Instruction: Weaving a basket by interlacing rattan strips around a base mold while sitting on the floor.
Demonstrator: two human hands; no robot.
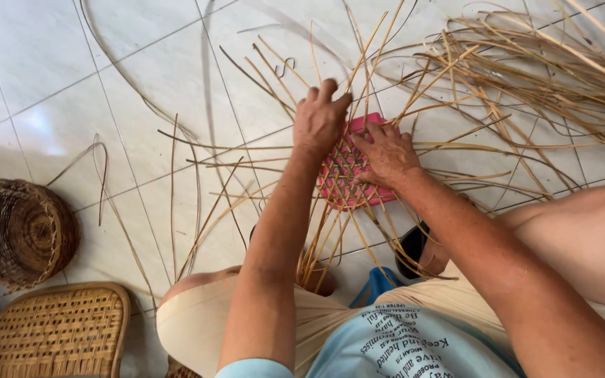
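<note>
Two hands are down on the work, both on a pink board (371, 124) that lies flat on the tiled floor (50, 77). A lattice of thin cane strips (344, 171) is woven across the board's face. I take the board to be a flat backing that keeps the open weave from drifting.

My left hand (320, 119) lies palm down over the board's far left corner, fingers loosely together and curled over the strips that fan away from there; it looks like a pressing hold that pins those ends. My right hand (388, 152) rests on the board's right half, fingers spread and bent, fingertips at the weave. I cannot tell whether it pinches a single strip or only presses.

Loose strips radiate out from the lattice on every side, some running back between my knees, which fits a piece worked from its centre outward. A big tangled heap of cane (526, 70) lies on the floor to the upper right, near the right hand.

Well apart on the left sit a round woven basket (22, 234), tipped on its side, and below it a flat woven seat (57, 329).
</note>
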